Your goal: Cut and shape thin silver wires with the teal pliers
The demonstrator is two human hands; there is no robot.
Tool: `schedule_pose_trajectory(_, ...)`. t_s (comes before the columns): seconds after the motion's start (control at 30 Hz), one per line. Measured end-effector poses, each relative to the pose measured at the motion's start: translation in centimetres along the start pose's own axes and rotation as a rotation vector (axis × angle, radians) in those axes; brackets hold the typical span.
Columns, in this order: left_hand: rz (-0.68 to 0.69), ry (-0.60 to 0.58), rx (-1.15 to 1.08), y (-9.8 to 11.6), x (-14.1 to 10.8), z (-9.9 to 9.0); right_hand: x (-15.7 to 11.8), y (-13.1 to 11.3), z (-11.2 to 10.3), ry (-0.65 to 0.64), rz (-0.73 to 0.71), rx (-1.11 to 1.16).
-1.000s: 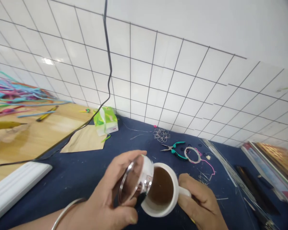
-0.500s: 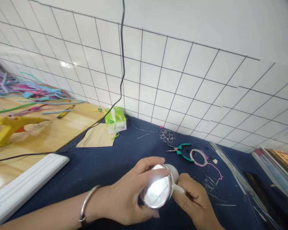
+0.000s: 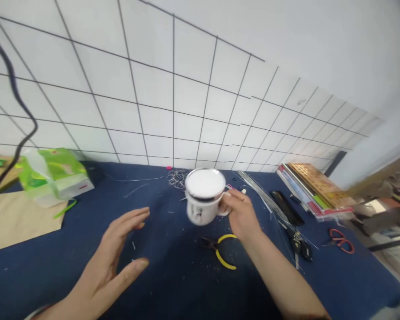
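Note:
My right hand (image 3: 242, 215) grips the handle of a white mug (image 3: 202, 209) with a shiny lid (image 3: 205, 183) on top. The mug is held upright over the dark blue cloth (image 3: 173, 275), near the tiled wall. My left hand (image 3: 115, 255) hovers open above the cloth, fingers spread, to the left of the mug and holding nothing. Yellow-handled pliers (image 3: 222, 251) lie on the cloth just under my right forearm.
A green tissue pack (image 3: 55, 175) stands at the left beside brown paper (image 3: 16, 220). A wire tangle (image 3: 177, 178) lies behind the mug. Books (image 3: 311, 189), a black flat object (image 3: 285, 206), dark scissors (image 3: 300, 246) and red scissors (image 3: 340, 239) are at the right. A black cable (image 3: 18, 120) hangs left.
My left hand put the lid on the mug and let go, drawing back to the left. My right hand carried the covered mug forward. The view swung to the right.

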State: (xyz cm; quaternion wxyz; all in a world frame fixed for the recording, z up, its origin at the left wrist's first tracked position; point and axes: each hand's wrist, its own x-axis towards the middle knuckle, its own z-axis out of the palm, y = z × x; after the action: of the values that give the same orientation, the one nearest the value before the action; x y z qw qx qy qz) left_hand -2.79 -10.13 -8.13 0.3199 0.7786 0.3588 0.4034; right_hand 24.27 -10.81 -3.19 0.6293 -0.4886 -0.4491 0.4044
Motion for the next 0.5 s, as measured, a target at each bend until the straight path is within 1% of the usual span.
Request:
schedule_pose_trajectory(0.07, -0.078, -0.086, 0.029, -1.1, -0.1, 1.1, 1.9, -0.7, -3.1, 0.13, -0.089, -0.019)
schedule_pose_trajectory(0.17, -0.155, -0.192, 0.018, -2.7, -0.3, 2.6, 5.0, -1.1, -9.1, 0.318, -0.191, -0.06)
schedule_pose_trajectory(0.27, -0.233, -0.223, -0.035, -4.0, -0.4, 3.5, 7.9, -1.0, -15.9, 0.499, -0.252, -0.128)
schedule_pose_trajectory(0.33, -0.28, -0.226, -0.086, -4.5, -0.3, 3.8, 9.6, -0.8, -19.9, 0.599, -0.253, -0.178)
schedule_pose_trajectory(0.4, -0.321, -0.227, -0.142, -4.7, -0.1, 4.0, 11.0, -0.6, -23.1, 0.684, -0.238, -0.217)
schedule_pose_trajectory(0.43, -0.337, -0.225, -0.164, -4.7, 0.0, 4.0, 11.6, -0.4, -24.3, 0.717, -0.23, -0.234)
schedule_pose_trajectory(0.5, -0.358, -0.21, -0.187, -4.8, 0.2, 4.1, 12.6, 0.1, -26.0, 0.756, -0.227, -0.263)
